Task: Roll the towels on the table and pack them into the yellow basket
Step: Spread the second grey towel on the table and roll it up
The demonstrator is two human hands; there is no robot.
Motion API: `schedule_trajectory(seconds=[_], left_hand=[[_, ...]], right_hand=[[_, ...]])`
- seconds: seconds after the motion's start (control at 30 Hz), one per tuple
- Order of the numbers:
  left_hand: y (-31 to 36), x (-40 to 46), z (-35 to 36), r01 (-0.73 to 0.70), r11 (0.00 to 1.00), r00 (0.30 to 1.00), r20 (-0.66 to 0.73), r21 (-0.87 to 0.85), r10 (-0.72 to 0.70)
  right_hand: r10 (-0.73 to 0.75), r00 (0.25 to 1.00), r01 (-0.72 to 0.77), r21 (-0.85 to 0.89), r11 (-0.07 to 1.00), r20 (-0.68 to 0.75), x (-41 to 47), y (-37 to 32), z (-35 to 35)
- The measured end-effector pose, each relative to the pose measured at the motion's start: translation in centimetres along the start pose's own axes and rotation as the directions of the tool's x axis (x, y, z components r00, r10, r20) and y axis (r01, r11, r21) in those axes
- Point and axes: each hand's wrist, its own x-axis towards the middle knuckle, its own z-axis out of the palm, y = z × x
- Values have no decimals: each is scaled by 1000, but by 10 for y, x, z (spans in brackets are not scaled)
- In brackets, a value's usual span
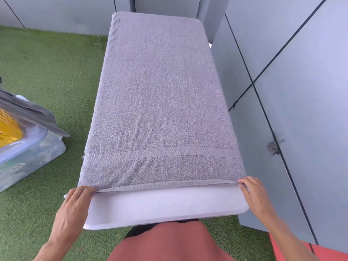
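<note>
Grey towel spread flat, covers most of desk. Left hand and right hand each pinch near hem corner. Looks like start of roll. Next: tuck hem, roll away evenly. Yellow basket waits on grass, left.

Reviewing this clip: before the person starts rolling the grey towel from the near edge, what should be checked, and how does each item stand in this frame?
1. Towel spread flat along the table: ok, only faint creases.
2. Left hand on the near left corner: ok, fingers pinch the hem.
3. Right hand on the near right corner: ok, fingers hold the hem.
4. Near hem straight between both hands: ok, it runs evenly across.
5. Far end lying square on the table: cannot tell, it drapes over the far edge.
6. Yellow basket free to take the roll: cannot tell, it is mostly out of frame, with a dark grey cloth draped over it.
</note>
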Motion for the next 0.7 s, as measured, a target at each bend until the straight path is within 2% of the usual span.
schedule_trajectory(seconds=[0.17, 0.27, 0.33, 0.4, 0.43, 0.5, 0.57, 0.7], left_hand=[[-17, 4, -22, 52, 987, 977, 211, -152, -19], [-16, 23, -28, 223, 946, 929, 345, -237, -133], [-16, 36, -31, 332, 908, 898, 380, -255, -222], [-13, 41, -33, 356, 908, 904, 328, -222, -274], [-12, 41, -33, 303, 939, 932, 256, -163, -257], [-3, 33, -31, 145, 989, 983, 115, -25, -141], [8, 20, -23, 35, 997, 997, 62, 72, -40], [23, -2, -1, 101, 987, 995, 10, 129, -103]], right_hand=[[-29, 986, 27, 14, 1000, 163, 0, 15, -14], [32, 948, -59, 77, 995, 315, 15, 11, -27], [103, 923, -161, 127, 979, 371, 27, 8, -32], [165, 926, -231, 164, 959, 339, 33, 3, -33], [189, 937, -246, 170, 954, 292, 33, 0, -32], [185, 971, -208, 149, 967, 154, 28, -8, -28], [152, 986, -158, 112, 981, 65, 17, -14, -19], [116, 993, -113, 120, 986, -16, -10, -14, 2]])
